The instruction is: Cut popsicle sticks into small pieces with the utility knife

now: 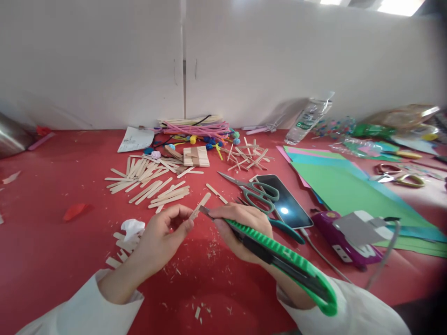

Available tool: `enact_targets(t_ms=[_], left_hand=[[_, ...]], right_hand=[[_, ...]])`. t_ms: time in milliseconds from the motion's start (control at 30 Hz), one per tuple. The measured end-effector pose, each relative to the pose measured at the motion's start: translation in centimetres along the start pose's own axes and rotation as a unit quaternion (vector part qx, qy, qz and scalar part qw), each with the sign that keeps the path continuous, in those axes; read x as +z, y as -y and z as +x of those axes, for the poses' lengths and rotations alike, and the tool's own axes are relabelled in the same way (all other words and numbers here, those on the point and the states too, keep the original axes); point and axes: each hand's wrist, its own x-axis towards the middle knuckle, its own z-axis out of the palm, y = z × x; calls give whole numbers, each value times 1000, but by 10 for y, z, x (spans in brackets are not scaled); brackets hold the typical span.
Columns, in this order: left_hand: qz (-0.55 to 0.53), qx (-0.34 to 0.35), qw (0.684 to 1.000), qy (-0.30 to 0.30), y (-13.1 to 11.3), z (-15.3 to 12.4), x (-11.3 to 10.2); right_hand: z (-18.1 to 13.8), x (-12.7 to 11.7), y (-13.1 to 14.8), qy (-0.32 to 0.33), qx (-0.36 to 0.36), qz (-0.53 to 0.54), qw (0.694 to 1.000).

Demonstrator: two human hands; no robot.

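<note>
1. Head view, hands: pinches a wooden craft stick [199, 206] in the left hand [159, 239], thumb and fingertips closed on its lower end, upper end angled up and away over the red table [52, 242]. Grips a green utility knife [282, 256] in the right hand [240, 228], fist clenched round the handle, short blade set against the stick just beyond the left fingertips.
2. Head view, handling: looks light, thin and dry, stiff along its length. Seems likely to split along the grain or snap under sideways pressure. Probably sits best held flat between thumb and forefinger, near the end away from the blade.
3. Head view, edges: puts the bare blade close to the left fingertips, the sharpest hazard here. Shows green-handled scissors [260, 193] and a phone [286, 204] just beyond the right hand, a purple device [344, 239] with its cable to the right, and coloured paper sheets [349, 190] farther right.
4. Head view, room: offers open red surface to the left and toward the near edge, dusted with wood shavings [209, 253]. Has a pile of loose sticks [150, 181] ahead of the left hand, with short cut pieces [118, 253] and a crumpled tissue [132, 227] beside the left wrist.
</note>
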Motion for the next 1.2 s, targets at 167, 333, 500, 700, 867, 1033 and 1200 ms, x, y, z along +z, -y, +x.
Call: enact_targets(t_ms=[167, 333, 500, 700, 867, 1033, 1200], left_hand=[[-10, -12, 1000, 8, 0, 0, 0], [-20, -21, 1000, 6, 1, 0, 2], [-32, -62, 998, 5, 4, 3, 4], [-68, -125, 989, 43, 14, 0, 9], [35, -172, 972, 158, 6, -3, 2], [311, 50, 944, 102, 0, 1, -6], [366, 154, 909, 130, 13, -4, -10]], right_hand=[[-1, 2, 2, 13, 15, 19, 1000], [0, 13, 3, -36, 283, 208, 936], [4, 21, -3, -87, 410, 390, 820], [0, 15, -2, 5, 327, 255, 910], [-1, 16, -5, 85, 317, 197, 924], [0, 12, -4, 139, 305, 102, 937], [-1, 12, -4, 127, 289, 72, 946]])
